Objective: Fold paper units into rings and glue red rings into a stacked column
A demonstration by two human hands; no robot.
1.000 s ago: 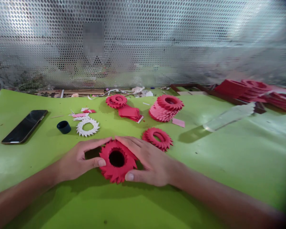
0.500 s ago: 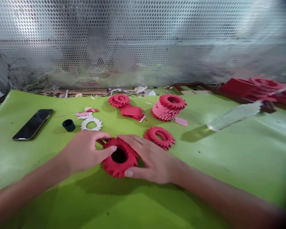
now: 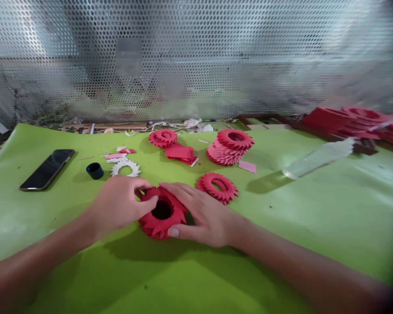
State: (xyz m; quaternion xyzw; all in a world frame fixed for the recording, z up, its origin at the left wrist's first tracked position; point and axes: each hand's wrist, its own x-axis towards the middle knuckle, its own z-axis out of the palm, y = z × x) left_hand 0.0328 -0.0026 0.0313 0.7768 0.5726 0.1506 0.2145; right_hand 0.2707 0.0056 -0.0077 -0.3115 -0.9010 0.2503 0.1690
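A thick red paper ring (image 3: pixel 155 226) with a toothed edge and a dark central hole stands on the green mat between my hands. My left hand (image 3: pixel 119 205) grips its left side, with the fingers curled over the rim. My right hand (image 3: pixel 199 216) holds its right side, with the fingers across the top and the thumb at the lower edge. Just beyond my right hand lies a flatter red toothed ring (image 3: pixel 217 187). A white toothed paper ring (image 3: pixel 125 168) lies beyond my left hand, next to a black cap (image 3: pixel 94 171).
A phone (image 3: pixel 46 169) lies on the green mat (image 3: pixel 281 226) at left. At the back are a red ring (image 3: pixel 163 138), red paper pieces (image 3: pixel 180 153) and a stack of pink-red rings (image 3: pixel 229 147). A clear plastic strip (image 3: pixel 317 159) and red stacks (image 3: pixel 347 120) lie right, before a perforated metal sheet (image 3: pixel 196 61).
My left hand has curled further over the red ring's rim, and the ring has turned a little between my hands. The whole view has shifted slightly right.
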